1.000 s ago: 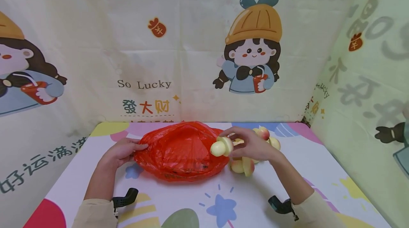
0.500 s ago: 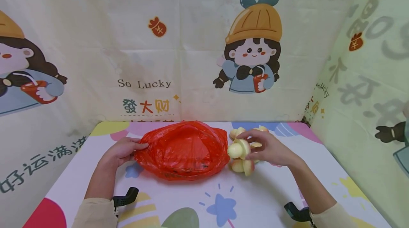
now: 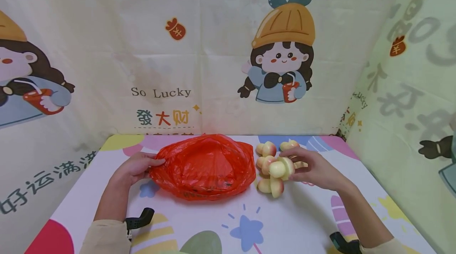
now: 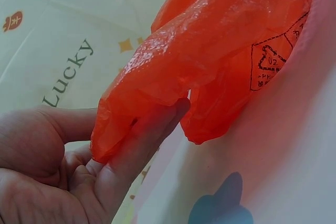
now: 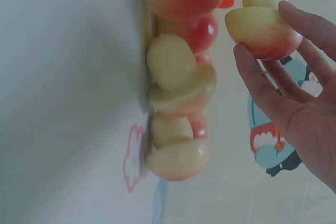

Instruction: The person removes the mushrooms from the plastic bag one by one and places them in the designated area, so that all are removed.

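A red plastic bag (image 3: 206,163) lies on the table with its mouth spread toward me. My left hand (image 3: 137,167) pinches the bag's left edge; in the left wrist view the thin film (image 4: 157,72) passes between thumb and fingers. My right hand (image 3: 317,169) holds a pale yellow mushroom (image 3: 281,169) with a red-blushed cap, its stem facing the bag. The right wrist view shows that mushroom (image 5: 265,32) gripped by the cap, raised off the table. Several similar mushrooms (image 3: 266,149) lie right of the bag, partly hidden behind the held one and the hand.
The table (image 3: 285,226) wears a white cover printed with coloured shapes. A patterned cloth wall (image 3: 221,48) closes off the back, with more cloth at both sides. One mushroom pair (image 3: 270,186) lies closest to me, by the bag's right edge.
My right hand has carried the mushroom rightward, from the bag's right edge to over the other mushrooms. The left hand and the bag have stayed in place.
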{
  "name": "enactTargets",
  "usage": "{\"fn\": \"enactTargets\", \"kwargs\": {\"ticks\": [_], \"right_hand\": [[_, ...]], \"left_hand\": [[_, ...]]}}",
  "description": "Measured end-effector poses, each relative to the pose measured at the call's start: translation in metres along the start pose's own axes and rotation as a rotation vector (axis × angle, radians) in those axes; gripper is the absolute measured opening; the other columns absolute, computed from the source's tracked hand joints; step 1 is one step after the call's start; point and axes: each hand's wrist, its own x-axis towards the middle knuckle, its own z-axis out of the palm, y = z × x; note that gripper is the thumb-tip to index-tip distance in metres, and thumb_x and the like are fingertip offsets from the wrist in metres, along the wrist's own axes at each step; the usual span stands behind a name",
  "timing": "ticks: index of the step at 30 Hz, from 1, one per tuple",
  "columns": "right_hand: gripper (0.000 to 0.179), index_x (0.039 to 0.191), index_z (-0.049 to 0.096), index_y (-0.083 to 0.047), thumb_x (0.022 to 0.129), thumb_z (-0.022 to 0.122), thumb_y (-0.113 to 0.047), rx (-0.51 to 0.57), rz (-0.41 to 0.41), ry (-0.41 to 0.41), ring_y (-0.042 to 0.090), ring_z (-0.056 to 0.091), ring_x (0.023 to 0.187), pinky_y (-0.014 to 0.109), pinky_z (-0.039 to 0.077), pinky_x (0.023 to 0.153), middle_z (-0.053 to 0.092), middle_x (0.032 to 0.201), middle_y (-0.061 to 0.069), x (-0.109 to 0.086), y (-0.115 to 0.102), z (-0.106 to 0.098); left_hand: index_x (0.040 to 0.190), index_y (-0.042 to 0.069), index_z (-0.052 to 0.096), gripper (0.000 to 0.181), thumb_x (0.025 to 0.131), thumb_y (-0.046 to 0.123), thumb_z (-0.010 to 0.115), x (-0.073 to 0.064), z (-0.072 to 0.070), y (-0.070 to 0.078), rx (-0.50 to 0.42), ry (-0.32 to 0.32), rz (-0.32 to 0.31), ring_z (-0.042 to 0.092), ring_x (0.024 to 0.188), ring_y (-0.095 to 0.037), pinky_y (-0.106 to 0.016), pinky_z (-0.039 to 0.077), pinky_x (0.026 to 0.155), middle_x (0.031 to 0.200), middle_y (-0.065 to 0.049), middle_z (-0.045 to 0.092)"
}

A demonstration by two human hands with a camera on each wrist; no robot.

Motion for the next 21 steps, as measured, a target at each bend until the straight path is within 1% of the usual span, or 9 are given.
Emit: {"fn": "enactTargets", "kwargs": {"ticks": [4, 8, 12, 15, 21], "right_hand": [[0.054, 0.135, 0.065, -0.016, 0.085, 0.086, -0.012, 0.019, 0.023, 0.013, 0.025, 0.065, 0.115, 0.036, 0.065, 0.079, 0.058, 0.137, 0.010, -0.010, 0.002, -0.007], [0.056, 0.135, 0.065, -0.013, 0.084, 0.087, -0.011, 0.021, 0.050, 0.027, 0.021, 0.067, 0.111, 0.036, 0.065, 0.076, 0.060, 0.136, 0.012, -0.018, 0.004, -0.013], [0.055, 0.134, 0.065, -0.012, 0.084, 0.088, -0.012, -0.016, 0.052, 0.023, 0.019, 0.067, 0.110, 0.032, 0.065, 0.081, 0.064, 0.134, 0.012, -0.023, 0.009, -0.016], [0.054, 0.133, 0.066, -0.012, 0.084, 0.087, -0.011, -0.035, 0.049, 0.005, 0.018, 0.067, 0.109, 0.029, 0.063, 0.085, 0.064, 0.133, 0.012, -0.027, 0.012, -0.017], [0.054, 0.134, 0.064, -0.006, 0.085, 0.086, -0.011, -0.022, 0.032, -0.048, 0.015, 0.067, 0.109, 0.030, 0.064, 0.084, 0.061, 0.135, 0.018, -0.032, 0.012, -0.016]], "left_hand": [[0.146, -0.007, 0.053, 0.058, 0.100, 0.024, 0.070, 0.001, 0.000, 0.000, 0.000, -0.004, 0.003, 0.071, 0.085, -0.022, -0.032, 0.063, 0.078, 0.107, -0.010, 0.075], [0.146, -0.007, 0.053, 0.058, 0.101, 0.024, 0.069, 0.001, 0.000, 0.000, 0.005, -0.005, 0.001, 0.071, 0.086, -0.022, -0.032, 0.063, 0.079, 0.108, -0.010, 0.074], [0.147, -0.008, 0.052, 0.058, 0.101, 0.024, 0.069, 0.002, 0.000, -0.001, 0.004, -0.008, 0.002, 0.073, 0.086, -0.022, -0.033, 0.064, 0.080, 0.108, -0.010, 0.074], [0.147, -0.008, 0.051, 0.058, 0.101, 0.024, 0.068, 0.003, 0.000, -0.001, -0.001, -0.010, 0.001, 0.073, 0.086, -0.022, -0.033, 0.064, 0.079, 0.108, -0.011, 0.074], [0.148, -0.008, 0.051, 0.058, 0.102, 0.023, 0.068, 0.002, 0.001, -0.001, -0.002, -0.006, 0.000, 0.073, 0.087, -0.022, -0.032, 0.064, 0.080, 0.110, -0.011, 0.074]]}}
